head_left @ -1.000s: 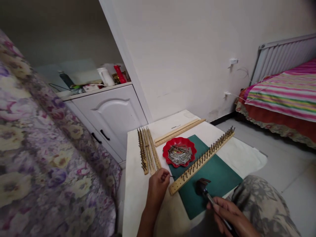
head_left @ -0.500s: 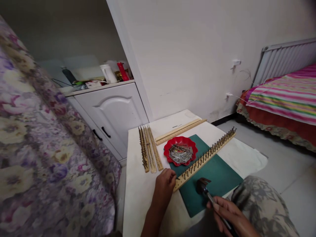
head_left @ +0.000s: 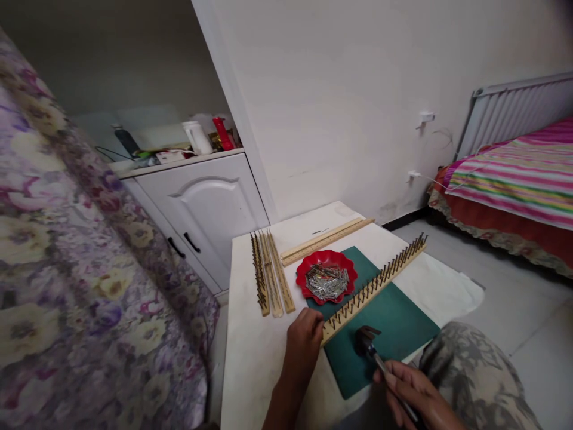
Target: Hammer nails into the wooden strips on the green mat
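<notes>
My left hand (head_left: 306,332) is closed at the near-left end of a wooden strip (head_left: 330,335), its fingertips pinched on a nail that they mostly hide. Several dark nails (head_left: 371,288) stand upright in rows along the strip, which lies slantwise across a green mat (head_left: 394,322). In my right hand (head_left: 409,388) is a claw hammer (head_left: 369,343), gripped by the handle, its head low over the mat and apart from the strip. Behind the strip, a red scalloped dish (head_left: 304,289) holds a pile of loose nails (head_left: 328,282), silvery and brownish.
Left on the white table (head_left: 250,370) lie several wooden strips (head_left: 281,280), one with nails. More strips (head_left: 326,239) lie at the back, with loose nails behind. A white cabinet (head_left: 210,221), floral curtain (head_left: 111,286) and bed (head_left: 514,179) surround the table. My knee (head_left: 478,370) is near right.
My left hand has shifted slightly right, over the strip's near end, and now covers the nail seen at its fingertips before. The hammer has hardly moved.
</notes>
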`<control>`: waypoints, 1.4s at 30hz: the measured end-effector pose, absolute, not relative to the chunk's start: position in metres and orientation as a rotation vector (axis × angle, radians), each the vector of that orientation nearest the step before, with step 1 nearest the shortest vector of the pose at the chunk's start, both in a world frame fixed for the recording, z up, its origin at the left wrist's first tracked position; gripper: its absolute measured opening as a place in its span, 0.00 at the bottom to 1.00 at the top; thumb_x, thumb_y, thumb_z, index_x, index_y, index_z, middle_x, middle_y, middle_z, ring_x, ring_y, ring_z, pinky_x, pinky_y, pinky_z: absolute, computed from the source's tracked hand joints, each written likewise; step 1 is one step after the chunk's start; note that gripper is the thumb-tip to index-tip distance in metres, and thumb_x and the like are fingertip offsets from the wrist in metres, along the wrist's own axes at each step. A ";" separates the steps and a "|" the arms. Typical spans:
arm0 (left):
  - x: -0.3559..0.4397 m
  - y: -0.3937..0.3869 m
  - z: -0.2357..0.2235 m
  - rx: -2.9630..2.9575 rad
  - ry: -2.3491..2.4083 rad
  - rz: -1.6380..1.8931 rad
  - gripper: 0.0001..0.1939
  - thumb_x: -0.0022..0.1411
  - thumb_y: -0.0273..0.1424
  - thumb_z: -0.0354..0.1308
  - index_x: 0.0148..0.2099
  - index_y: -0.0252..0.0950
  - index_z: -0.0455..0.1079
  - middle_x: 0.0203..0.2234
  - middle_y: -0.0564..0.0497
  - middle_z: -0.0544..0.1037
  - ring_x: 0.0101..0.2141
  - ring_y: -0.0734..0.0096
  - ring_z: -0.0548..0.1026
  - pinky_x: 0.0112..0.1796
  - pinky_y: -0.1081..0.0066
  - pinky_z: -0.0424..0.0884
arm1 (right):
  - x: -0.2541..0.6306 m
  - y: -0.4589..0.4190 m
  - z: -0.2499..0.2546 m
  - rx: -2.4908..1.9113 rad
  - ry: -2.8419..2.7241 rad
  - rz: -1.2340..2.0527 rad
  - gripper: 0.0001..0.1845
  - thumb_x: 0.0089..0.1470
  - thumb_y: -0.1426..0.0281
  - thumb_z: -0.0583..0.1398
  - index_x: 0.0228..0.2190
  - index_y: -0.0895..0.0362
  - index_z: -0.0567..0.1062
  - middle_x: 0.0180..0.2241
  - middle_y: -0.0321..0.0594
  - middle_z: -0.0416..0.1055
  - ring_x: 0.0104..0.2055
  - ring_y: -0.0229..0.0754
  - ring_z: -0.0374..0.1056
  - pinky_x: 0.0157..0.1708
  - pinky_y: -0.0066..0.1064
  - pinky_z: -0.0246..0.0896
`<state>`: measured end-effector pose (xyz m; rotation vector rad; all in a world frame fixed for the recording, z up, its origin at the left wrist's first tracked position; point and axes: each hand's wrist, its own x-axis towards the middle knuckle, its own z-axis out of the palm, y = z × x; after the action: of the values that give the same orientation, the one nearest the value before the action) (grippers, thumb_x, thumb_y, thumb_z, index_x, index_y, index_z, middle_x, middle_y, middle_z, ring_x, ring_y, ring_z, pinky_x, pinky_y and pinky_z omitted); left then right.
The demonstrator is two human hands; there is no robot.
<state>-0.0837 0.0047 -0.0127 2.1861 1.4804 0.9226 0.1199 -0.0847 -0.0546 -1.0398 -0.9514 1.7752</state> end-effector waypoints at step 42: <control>-0.076 0.005 -0.041 1.822 1.422 1.199 0.05 0.51 0.23 0.50 0.25 0.35 0.65 0.24 0.54 0.67 0.28 0.74 0.66 0.29 0.76 0.61 | 0.075 -0.048 -0.012 -0.834 -1.100 1.772 0.17 0.53 0.56 0.54 0.33 0.59 0.64 0.12 0.28 0.66 0.06 0.26 0.48 0.06 0.17 0.37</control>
<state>-0.0757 0.0050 -0.0411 1.8221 1.4222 1.1993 0.0749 -0.0479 -0.0124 -0.8345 -1.0996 1.7717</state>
